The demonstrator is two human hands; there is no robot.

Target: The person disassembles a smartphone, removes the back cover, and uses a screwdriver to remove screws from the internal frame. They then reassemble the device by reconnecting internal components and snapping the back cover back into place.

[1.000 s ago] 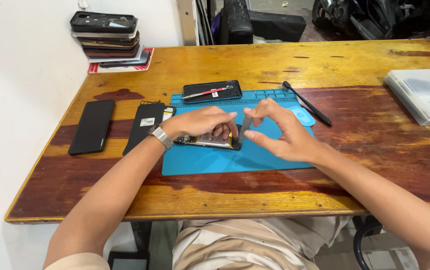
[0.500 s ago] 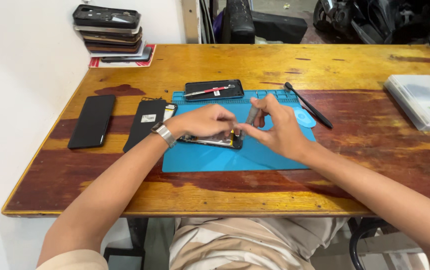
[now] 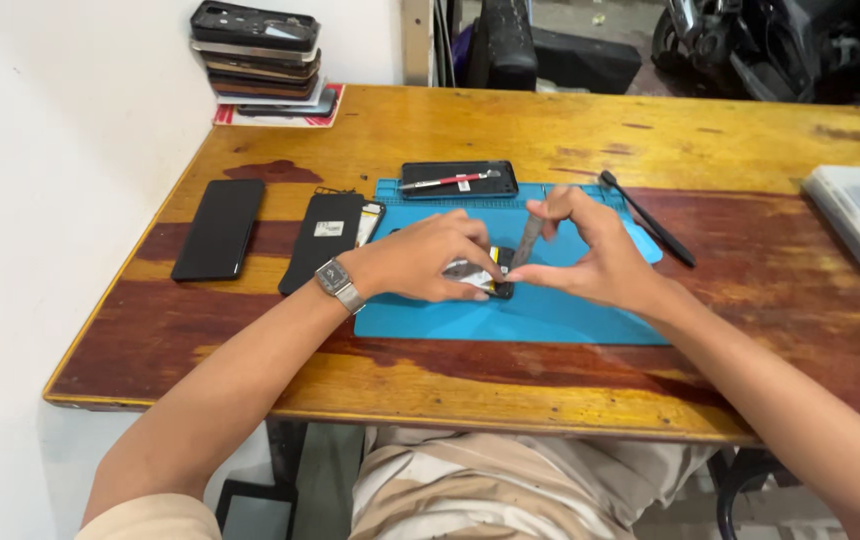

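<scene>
Mid-frame on the blue mat [image 3: 550, 320], our left hand [image 3: 420, 258] pins the opened phone [image 3: 477, 278] flat while our right hand [image 3: 590, 250] pinches a thin tool [image 3: 527, 243] into its edge; parts lie removed upper left, reassembly not begun

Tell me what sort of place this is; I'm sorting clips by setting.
Probably a phone repair bench: an opened phone on a blue work mat, a stack of phones by the wall, and the right hand holding a thin tool.
</scene>
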